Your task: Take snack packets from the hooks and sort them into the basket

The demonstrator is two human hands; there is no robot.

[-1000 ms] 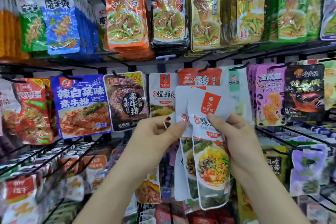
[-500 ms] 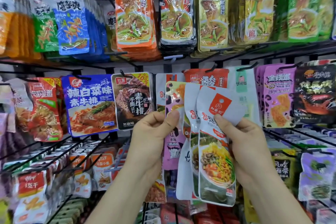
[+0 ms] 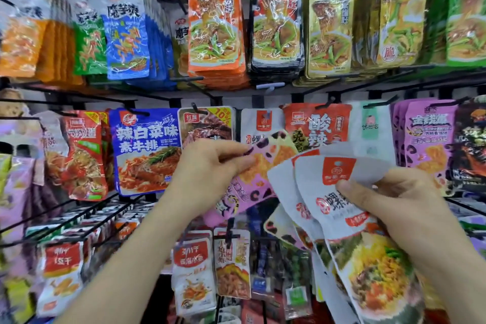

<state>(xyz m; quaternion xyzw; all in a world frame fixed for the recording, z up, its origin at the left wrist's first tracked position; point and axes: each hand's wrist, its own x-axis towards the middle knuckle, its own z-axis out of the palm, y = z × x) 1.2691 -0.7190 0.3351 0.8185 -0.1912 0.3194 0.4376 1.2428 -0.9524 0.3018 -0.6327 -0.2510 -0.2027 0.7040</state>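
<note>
**Both hands hold packets in front of the rack**

The left hand pinches the pink spotted packet by its upper edge, thumb on the front and fingertips curled behind. The packet slants from that pinch down towards the wrist, and its right side slips behind the white packets. The right hand grips these as a fan of at least two. Its thumb presses on the front one just below the red logo, and its fingers are closed round the back. The plain tops spread up and left of the thumb, while the ends printed with noodles hang below the palm. The two hands sit close together and the packets overlap between them.

Wire hooks carry the stock around the grips. Just above the gap between the hands hang a white packet on the rack and a red packet. A blue packet hangs left of the left hand, and purple packets above and right of the right hand. Red-and-white packets hang below the left wrist.

Both bare forearms rise from the lower corners, with the hands held at the middle row.
</note>
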